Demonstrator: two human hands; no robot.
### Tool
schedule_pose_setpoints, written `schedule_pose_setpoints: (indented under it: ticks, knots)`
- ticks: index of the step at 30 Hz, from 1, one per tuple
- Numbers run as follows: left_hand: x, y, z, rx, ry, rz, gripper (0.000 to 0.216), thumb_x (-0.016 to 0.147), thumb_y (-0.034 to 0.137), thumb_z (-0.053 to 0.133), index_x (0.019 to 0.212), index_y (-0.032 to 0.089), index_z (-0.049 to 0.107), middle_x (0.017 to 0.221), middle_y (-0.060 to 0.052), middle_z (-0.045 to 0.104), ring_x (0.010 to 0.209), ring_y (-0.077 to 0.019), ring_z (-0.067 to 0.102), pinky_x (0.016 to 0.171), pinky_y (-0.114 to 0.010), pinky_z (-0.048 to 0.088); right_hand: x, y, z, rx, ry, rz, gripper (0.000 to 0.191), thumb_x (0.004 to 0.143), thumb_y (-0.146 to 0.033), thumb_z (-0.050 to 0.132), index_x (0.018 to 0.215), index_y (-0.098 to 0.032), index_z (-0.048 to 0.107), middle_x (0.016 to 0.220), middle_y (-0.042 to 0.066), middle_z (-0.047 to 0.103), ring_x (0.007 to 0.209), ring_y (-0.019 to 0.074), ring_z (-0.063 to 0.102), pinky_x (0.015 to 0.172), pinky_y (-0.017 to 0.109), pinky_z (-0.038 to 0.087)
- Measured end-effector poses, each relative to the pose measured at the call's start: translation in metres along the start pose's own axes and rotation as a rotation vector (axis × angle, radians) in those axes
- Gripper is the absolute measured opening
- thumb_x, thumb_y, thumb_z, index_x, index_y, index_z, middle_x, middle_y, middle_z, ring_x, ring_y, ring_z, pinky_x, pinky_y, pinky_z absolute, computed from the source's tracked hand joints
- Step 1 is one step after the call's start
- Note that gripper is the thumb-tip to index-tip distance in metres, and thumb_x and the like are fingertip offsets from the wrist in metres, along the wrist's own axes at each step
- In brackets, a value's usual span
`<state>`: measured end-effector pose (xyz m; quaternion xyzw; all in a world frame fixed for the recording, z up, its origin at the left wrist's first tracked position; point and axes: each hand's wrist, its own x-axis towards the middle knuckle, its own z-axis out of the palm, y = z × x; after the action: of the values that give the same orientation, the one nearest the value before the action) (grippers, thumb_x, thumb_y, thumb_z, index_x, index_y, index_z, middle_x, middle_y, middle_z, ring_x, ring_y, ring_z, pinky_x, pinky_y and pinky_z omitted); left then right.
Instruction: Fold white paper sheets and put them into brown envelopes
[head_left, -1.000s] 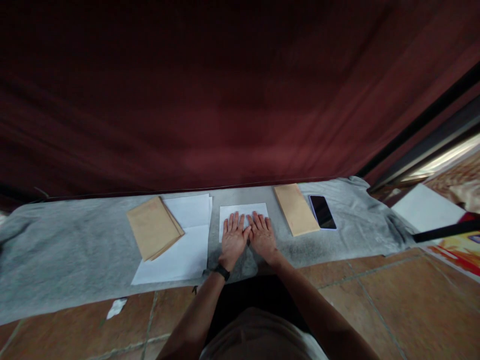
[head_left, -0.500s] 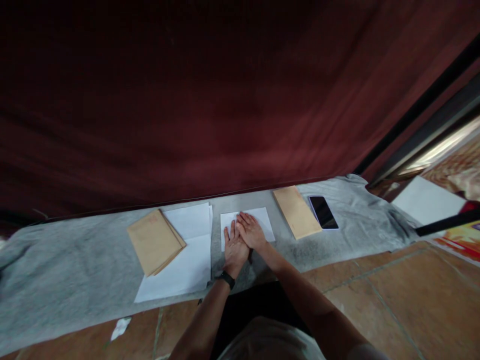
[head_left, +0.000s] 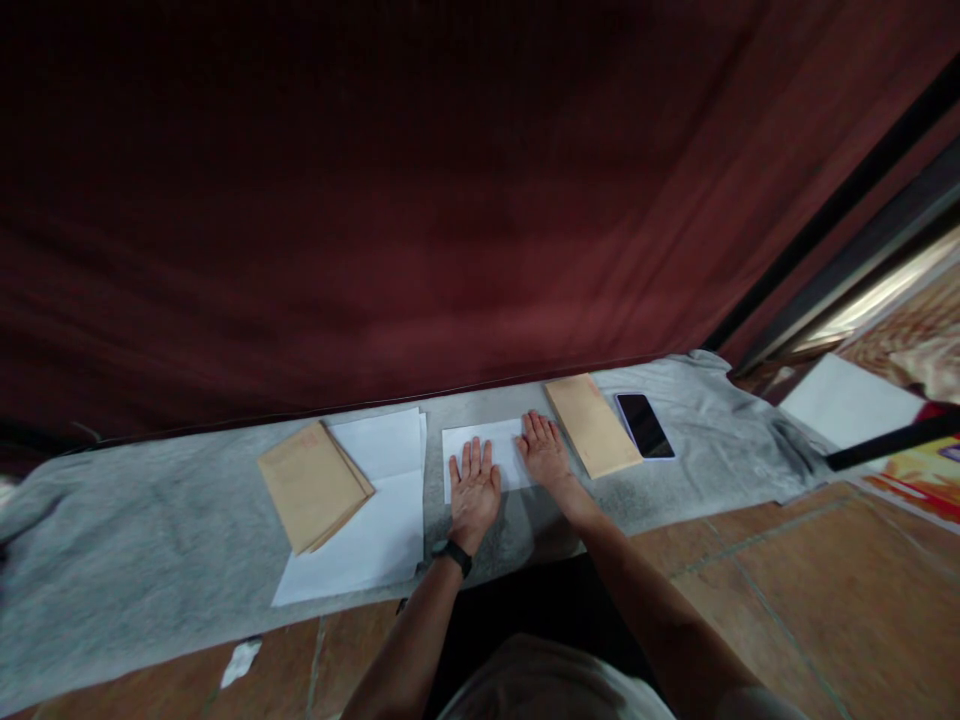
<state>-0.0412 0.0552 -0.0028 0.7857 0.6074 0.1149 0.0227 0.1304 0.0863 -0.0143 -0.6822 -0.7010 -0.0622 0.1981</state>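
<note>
A white sheet of paper [head_left: 510,462], seemingly folded, lies flat on the grey cloth in front of me. My left hand [head_left: 475,492] rests palm down on its left part, fingers stretched out. On its right end lies my right hand [head_left: 544,450], also flat with fingers spread. Just right of that hand is a brown envelope [head_left: 596,425]. A stack of brown envelopes [head_left: 311,485] sits at the left, partly covering larger white sheets [head_left: 382,540]. Neither hand grips anything.
A phone [head_left: 645,425] with a dark screen lies right of the single envelope. The grey cloth [head_left: 150,560] covers a long ledge along a dark red curtain [head_left: 450,250]. A white scrap [head_left: 241,660] lies on the tiled floor [head_left: 862,590].
My right hand has slid right across the paper, away from my left hand, which it was overlapping. The left hand stays nearly in place on the paper.
</note>
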Motion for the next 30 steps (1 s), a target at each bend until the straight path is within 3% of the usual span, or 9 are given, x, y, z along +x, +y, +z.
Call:
schedule_pose_setpoints:
  ticks: [2, 8, 17, 23, 30]
  knots:
    - [0.000, 0.000, 0.001, 0.008, 0.002, 0.000, 0.056, 0.101, 0.026, 0.034, 0.156, 0.019, 0.036, 0.164, -0.011, 0.031, 0.155, -0.0269, 0.019, 0.124, -0.057, 0.014, -0.009, -0.005, -0.003, 0.000, 0.026, 0.021, 0.054, 0.106, -0.030, 0.031, 0.151, -0.003, 0.041, 0.154, 0.022, 0.044, 0.145, 0.0301, 0.040, 0.118, 0.050, 0.029]
    - [-0.001, -0.003, 0.004, 0.038, -0.032, 0.025, 0.055, 0.101, 0.026, 0.034, 0.156, 0.018, 0.037, 0.166, -0.009, 0.027, 0.155, -0.0282, 0.017, 0.125, -0.056, 0.014, -0.044, -0.029, -0.013, 0.067, -0.094, -0.190, 0.048, 0.107, -0.035, 0.036, 0.152, -0.020, 0.045, 0.160, 0.010, 0.039, 0.148, 0.0268, 0.036, 0.120, 0.048, 0.026]
    - [0.032, 0.009, 0.005, -0.040, -0.036, 0.035, 0.054, 0.104, 0.032, 0.027, 0.155, 0.016, 0.039, 0.162, -0.009, 0.035, 0.153, -0.0236, 0.024, 0.125, -0.049, 0.020, -0.047, -0.031, -0.013, 0.040, -0.133, -0.179, 0.048, 0.103, -0.027, 0.039, 0.150, -0.016, 0.048, 0.158, 0.013, 0.041, 0.148, 0.0278, 0.037, 0.120, 0.049, 0.027]
    - [0.046, -0.017, 0.002, -0.012, -0.008, -0.045, 0.058, 0.104, 0.037, 0.027, 0.155, 0.010, 0.036, 0.163, -0.013, 0.033, 0.153, -0.0235, 0.024, 0.125, -0.046, 0.020, -0.047, -0.032, -0.012, 0.039, -0.106, -0.157, 0.050, 0.105, -0.035, 0.038, 0.153, -0.021, 0.043, 0.159, 0.010, 0.040, 0.147, 0.0263, 0.038, 0.121, 0.048, 0.026]
    - [0.029, -0.040, 0.003, 0.045, 0.092, -0.196, 0.060, 0.103, 0.034, 0.029, 0.155, 0.004, 0.034, 0.161, -0.019, 0.034, 0.153, -0.0262, 0.026, 0.124, -0.047, 0.021, -0.047, -0.031, -0.013, 0.056, -0.108, -0.150, 0.050, 0.105, -0.036, 0.039, 0.153, -0.021, 0.042, 0.159, 0.010, 0.041, 0.146, 0.0258, 0.040, 0.121, 0.047, 0.025]
